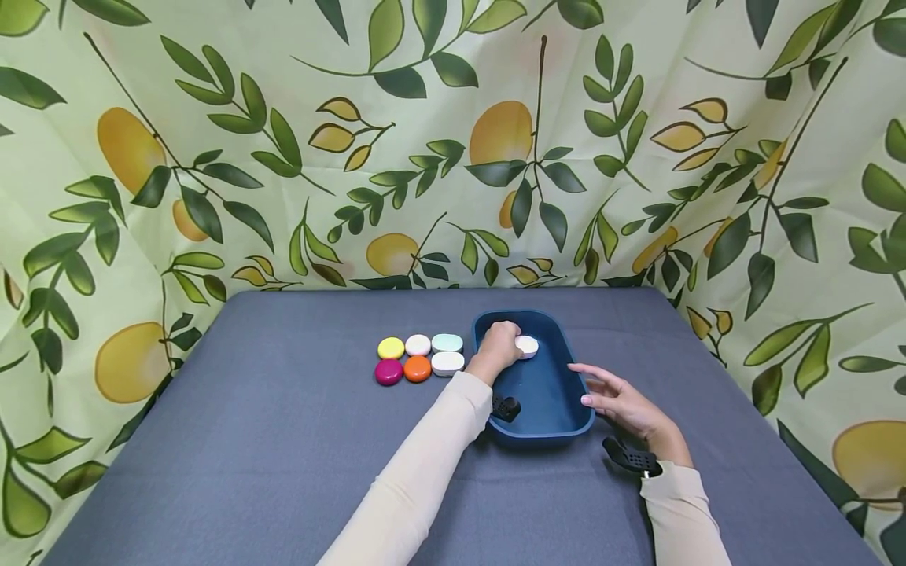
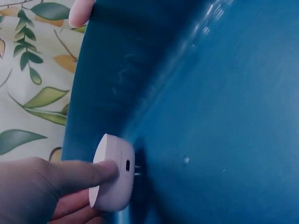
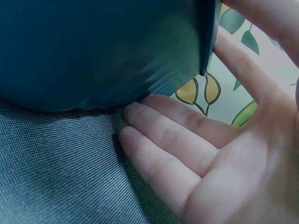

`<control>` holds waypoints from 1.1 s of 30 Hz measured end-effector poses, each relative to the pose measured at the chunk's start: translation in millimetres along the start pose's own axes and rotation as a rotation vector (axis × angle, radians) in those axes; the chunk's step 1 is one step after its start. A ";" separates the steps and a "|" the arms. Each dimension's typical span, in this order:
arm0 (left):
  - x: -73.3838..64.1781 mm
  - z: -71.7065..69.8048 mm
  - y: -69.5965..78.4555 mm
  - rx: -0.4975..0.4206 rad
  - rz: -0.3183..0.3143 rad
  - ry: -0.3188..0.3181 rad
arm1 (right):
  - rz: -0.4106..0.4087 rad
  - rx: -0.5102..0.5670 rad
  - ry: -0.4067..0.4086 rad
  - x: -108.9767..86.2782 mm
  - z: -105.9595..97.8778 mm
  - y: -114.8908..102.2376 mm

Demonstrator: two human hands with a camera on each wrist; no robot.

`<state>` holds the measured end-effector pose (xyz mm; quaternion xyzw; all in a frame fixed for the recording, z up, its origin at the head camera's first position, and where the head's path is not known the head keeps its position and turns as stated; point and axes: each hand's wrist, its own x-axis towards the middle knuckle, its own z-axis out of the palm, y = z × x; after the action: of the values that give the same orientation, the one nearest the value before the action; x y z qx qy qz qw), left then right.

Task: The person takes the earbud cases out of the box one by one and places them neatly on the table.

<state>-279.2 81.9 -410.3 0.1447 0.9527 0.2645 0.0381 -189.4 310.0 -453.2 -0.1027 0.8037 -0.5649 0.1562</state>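
Observation:
My left hand (image 1: 499,344) reaches into the blue plastic bin (image 1: 541,413). It pinches a pale pinkish-white earbud case (image 2: 117,179) between thumb and fingers, close to the bin's wall. The case is tilted on its side, with a small charging port visible in the left wrist view. At the bin's right side is my right hand (image 1: 623,401), its fingers relaxed and fairly straight. In the right wrist view, fingertips (image 3: 135,112) rest near the lower outside of the bin, and another finger touches by the rim.
Left of the bin, several earbud cases stand in two rows: yellow (image 1: 391,348), pale pink (image 1: 418,345), mint (image 1: 447,343), magenta (image 1: 388,372), orange (image 1: 417,369) and white (image 1: 447,363). Grey cloth (image 1: 248,424) covers the table; a leaf-patterned curtain (image 1: 425,157) hangs behind.

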 end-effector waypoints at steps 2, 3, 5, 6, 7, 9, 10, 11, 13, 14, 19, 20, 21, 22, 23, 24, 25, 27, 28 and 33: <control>-0.7 -2.5 1.3 -0.019 0.006 0.006 | -0.001 0.001 -0.003 0.2 0.2 -0.8; -1.0 -4.0 1.9 -0.036 0.007 0.008 | -0.001 0.001 -0.005 0.3 0.3 -1.3; -1.4 -7.2 2.6 -0.078 0.014 0.014 | -0.002 0.000 -0.005 0.3 0.4 -2.6; -1.7 -8.8 2.7 -0.102 0.016 0.016 | -0.001 -0.001 -0.004 0.2 0.5 -3.2; -1.8 -10.5 2.5 -0.124 0.022 0.016 | 0.000 -0.002 -0.004 0.0 0.5 -3.9; -2.5 -13.6 1.8 -0.157 0.038 0.018 | 0.003 -0.003 -0.003 -0.2 0.6 -4.9; -2.8 -14.9 1.1 -0.169 0.052 0.022 | 0.004 -0.003 -0.002 -0.4 0.7 -5.3; -3.3 -16.2 0.3 -0.177 0.065 0.022 | 0.006 -0.004 -0.002 -0.5 0.8 -5.6; -4.4 -18.9 -0.8 -0.185 0.094 0.024 | 0.006 -0.002 -0.004 -0.5 1.0 -5.9; -5.0 -20.3 -1.1 -0.189 0.108 0.025 | 0.006 -0.002 -0.006 -0.5 1.0 -5.9; -9.2 -31.1 -0.7 -0.208 0.183 0.022 | 0.002 0.007 -0.019 0.0 0.6 -5.0; -10.4 -34.0 -0.7 -0.214 0.201 0.023 | 0.002 0.008 -0.019 0.0 0.5 -4.8; -11.8 -37.2 -0.8 -0.218 0.218 0.026 | 0.002 0.011 -0.020 0.0 0.4 -4.6; -13.5 -40.3 -0.9 -0.227 0.235 0.028 | 0.001 0.010 -0.022 0.1 0.3 -4.4; -15.5 -43.7 -1.4 -0.227 0.250 0.032 | 0.001 0.007 -0.023 0.3 0.2 -4.1; -17.8 -47.0 -1.9 -0.231 0.264 0.034 | 0.001 0.006 -0.022 0.3 0.2 -4.0; -20.1 -50.3 -2.6 -0.236 0.276 0.033 | 0.003 0.006 -0.020 0.3 0.2 -3.9; -24.8 -55.9 -4.6 -0.226 0.295 0.035 | 0.003 0.003 -0.016 0.2 0.2 -3.6; -27.2 -58.2 -5.9 -0.224 0.301 0.035 | 0.002 0.001 -0.016 0.0 0.2 -3.4; -38.9 -68.9 -15.2 -0.234 0.298 0.018 | 0.005 -0.014 -0.008 -1.1 0.1 -3.3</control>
<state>-256.2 24.0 -359.2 0.2764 0.8837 0.3776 0.0064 -188.4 309.2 -450.0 -0.1039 0.8075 -0.5582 0.1600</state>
